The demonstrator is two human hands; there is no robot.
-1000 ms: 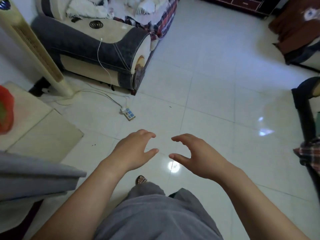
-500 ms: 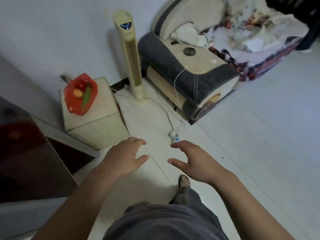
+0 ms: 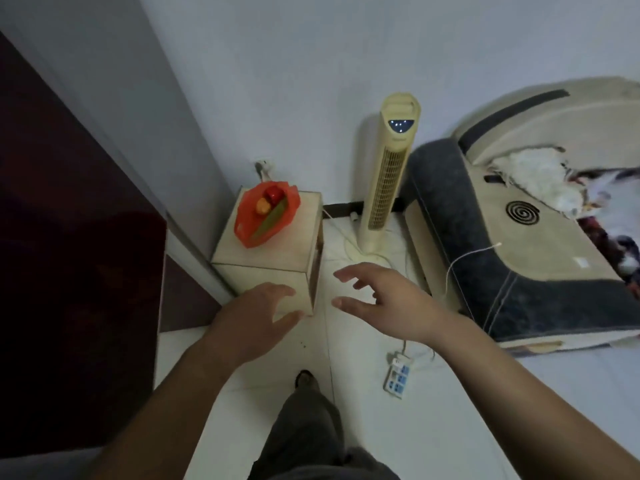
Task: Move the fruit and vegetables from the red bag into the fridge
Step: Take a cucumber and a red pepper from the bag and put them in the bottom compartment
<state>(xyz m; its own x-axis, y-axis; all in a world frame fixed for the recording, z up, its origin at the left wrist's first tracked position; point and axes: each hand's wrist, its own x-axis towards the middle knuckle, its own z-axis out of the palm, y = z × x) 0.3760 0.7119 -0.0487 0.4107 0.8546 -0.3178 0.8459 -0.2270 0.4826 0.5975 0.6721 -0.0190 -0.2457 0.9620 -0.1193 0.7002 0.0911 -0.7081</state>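
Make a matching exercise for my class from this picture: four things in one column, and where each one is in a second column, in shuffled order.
Things
1. red bag
2. tower fan
3. power strip
4. spiral coil

Places
A. lying flat on the floor
B. on the sofa arm
C. on top of the wooden cabinet
D. standing upright by the wall

Pairs: 1-C, 2-D, 3-A, 4-B

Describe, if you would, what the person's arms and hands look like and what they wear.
The left arm and right arm are bare to the frame edge; no sleeves show. The left hand and right hand are ungloved, with no ring, watch or bracelet visible.
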